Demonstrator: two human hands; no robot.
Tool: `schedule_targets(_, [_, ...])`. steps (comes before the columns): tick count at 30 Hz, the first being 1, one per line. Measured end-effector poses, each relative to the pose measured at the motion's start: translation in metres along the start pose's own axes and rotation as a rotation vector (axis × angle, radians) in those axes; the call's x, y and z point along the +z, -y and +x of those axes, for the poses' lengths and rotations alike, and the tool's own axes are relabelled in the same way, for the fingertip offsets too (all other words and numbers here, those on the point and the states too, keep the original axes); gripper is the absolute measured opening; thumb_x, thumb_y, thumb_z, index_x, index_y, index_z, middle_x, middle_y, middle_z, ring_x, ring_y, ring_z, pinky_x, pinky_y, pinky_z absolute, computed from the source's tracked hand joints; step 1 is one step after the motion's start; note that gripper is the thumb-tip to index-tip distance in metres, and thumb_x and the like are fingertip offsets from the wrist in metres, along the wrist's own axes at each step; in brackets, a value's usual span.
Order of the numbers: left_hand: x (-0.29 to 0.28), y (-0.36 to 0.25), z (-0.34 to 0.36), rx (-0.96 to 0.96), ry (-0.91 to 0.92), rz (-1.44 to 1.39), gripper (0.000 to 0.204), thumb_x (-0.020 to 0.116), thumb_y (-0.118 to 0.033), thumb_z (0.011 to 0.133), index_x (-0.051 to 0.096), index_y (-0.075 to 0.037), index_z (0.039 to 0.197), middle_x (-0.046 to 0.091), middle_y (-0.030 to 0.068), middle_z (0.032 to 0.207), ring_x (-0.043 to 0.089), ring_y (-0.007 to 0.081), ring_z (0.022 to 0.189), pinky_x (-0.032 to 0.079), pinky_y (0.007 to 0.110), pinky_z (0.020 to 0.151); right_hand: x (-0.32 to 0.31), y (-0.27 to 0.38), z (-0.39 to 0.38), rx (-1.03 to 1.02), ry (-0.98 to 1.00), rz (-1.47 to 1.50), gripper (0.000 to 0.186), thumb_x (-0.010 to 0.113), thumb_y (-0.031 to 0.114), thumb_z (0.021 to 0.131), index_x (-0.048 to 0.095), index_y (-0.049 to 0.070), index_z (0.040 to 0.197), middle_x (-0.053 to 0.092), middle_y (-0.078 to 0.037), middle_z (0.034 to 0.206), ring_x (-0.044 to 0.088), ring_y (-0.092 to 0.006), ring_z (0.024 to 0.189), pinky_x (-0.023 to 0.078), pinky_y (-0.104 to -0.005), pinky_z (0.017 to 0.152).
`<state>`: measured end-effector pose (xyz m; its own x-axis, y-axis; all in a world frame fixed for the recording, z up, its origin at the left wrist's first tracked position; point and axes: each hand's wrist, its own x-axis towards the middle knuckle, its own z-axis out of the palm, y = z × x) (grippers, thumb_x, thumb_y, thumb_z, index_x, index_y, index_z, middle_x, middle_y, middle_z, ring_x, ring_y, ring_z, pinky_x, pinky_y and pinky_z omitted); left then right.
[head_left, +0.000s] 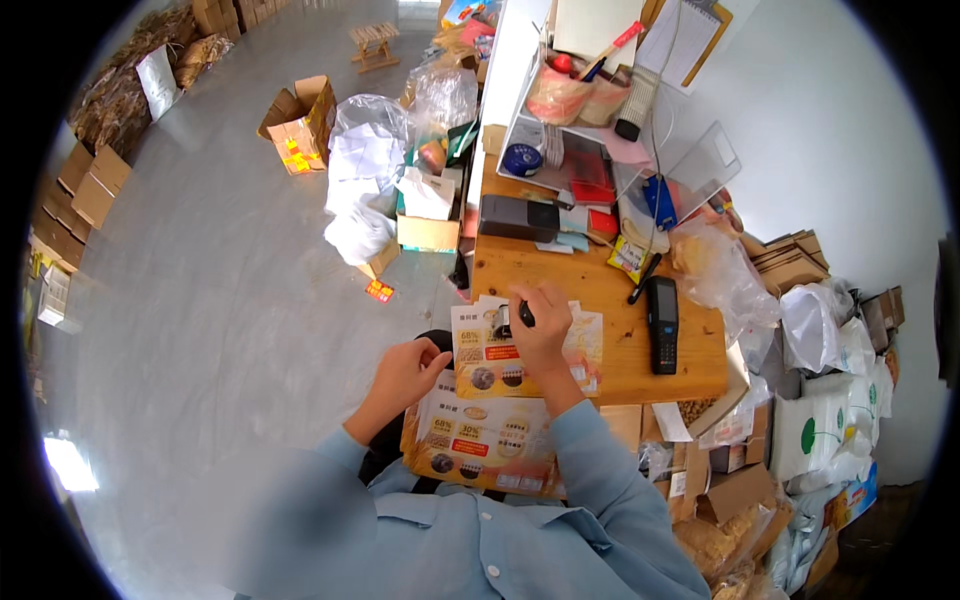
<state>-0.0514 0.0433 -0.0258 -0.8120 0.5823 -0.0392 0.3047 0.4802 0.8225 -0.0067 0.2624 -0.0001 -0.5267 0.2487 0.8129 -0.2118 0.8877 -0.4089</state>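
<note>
The wooden worktop (pixel 625 340), the largest element, extended beneath and to the right of the right grip (pixel 546 325). Nearer the body, below that grip, a stack of yellow packages (pixel 480 425) lay over the lap; a shift of the legs could have made it slide. Directly under the right grip, the upper packages (pixel 587 350) rested at the worktop's near left corner, their left margin projecting past its side; uneven pressure there could have tipped or skewed the topmost one. Left of these, the left grip (pixel 398 375) was curled, with nothing visible in its hold; its exact opening, and any contact with the package margin, could not be told. Lacking a steadying hold, the topmost package might have turned. Well to the right of the right grip lay a black handheld terminal (pixel 662 325), probably out of harm's way. Smallest was the dark-knobbed hand tool (pixel 526 313), around which the right grip's fingers were closed, above the topmost package; a tilted wrist could have caused uneven contact or a smear.
</note>
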Motion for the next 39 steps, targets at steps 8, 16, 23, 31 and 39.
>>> schedule_targets(8, [0.034,0.006,0.027,-0.109,0.085,-0.107,0.034,0.07,-0.028,0.087,0.068,0.006,0.083,0.065,0.0115,0.064,0.06,0.0166,0.056,0.047,0.033,0.053,-0.048,0.033,0.058,-0.031,-0.145,-0.054,0.026,0.069,-0.01,0.07,0.072,0.004,0.093,0.064,-0.01,0.075,0.061,-0.0277,0.069,0.048,-0.0361,0.064])
schedule_targets(16, [0.024,-0.005,0.024,-0.033,0.024,-0.274,0.023,0.064,-0.017,0.09,0.069,0.005,0.09,0.066,0.0169,0.066,0.062,0.0187,0.056,0.047,0.036,0.054,-0.113,0.048,0.067,-0.039,-0.209,-0.209,0.025,0.067,-0.013,0.073,0.072,0.002,0.093,0.061,-0.01,0.072,0.059,-0.0236,0.065,0.046,-0.0318,0.062])
schedule_targets(23, [0.015,-0.024,-0.025,-0.029,0.212,-0.222,0.022,0.056,-0.01,0.093,0.062,0.006,0.106,0.066,0.025,0.085,0.066,0.0339,0.079,0.05,0.04,0.069,-0.119,0.035,0.055,0.01,-0.196,-0.239,0.026,0.067,-0.012,0.07,0.07,0.003,0.091,0.06,-0.01,0.071,0.058,-0.0272,0.065,0.046,-0.0357,0.064])
schedule_targets(31, [0.02,0.012,-0.093,0.004,0.238,0.024,0.03,0.059,-0.023,0.092,0.054,0.005,0.102,0.063,0.0279,0.084,0.062,0.045,0.082,0.05,0.051,0.072,-0.06,0.004,0.044,-0.021,-0.085,-0.161,0.025,0.069,-0.006,0.071,0.07,0.006,0.093,0.065,-0.012,0.078,0.06,-0.0319,0.072,0.047,-0.0398,0.066])
schedule_targets(39, [-0.024,-0.025,-0.035,0.013,0.102,0.29,0.037,0.069,-0.038,0.085,0.062,-0.005,0.073,0.066,0.0097,0.066,0.065,0.0309,0.064,0.048,0.042,0.055,-0.019,-0.008,0.017,0.042,0.026,-0.098,0.023,0.069,-0.005,0.071,0.069,0.005,0.092,0.059,-0.011,0.075,0.058,-0.0315,0.072,0.046,-0.0409,0.064])
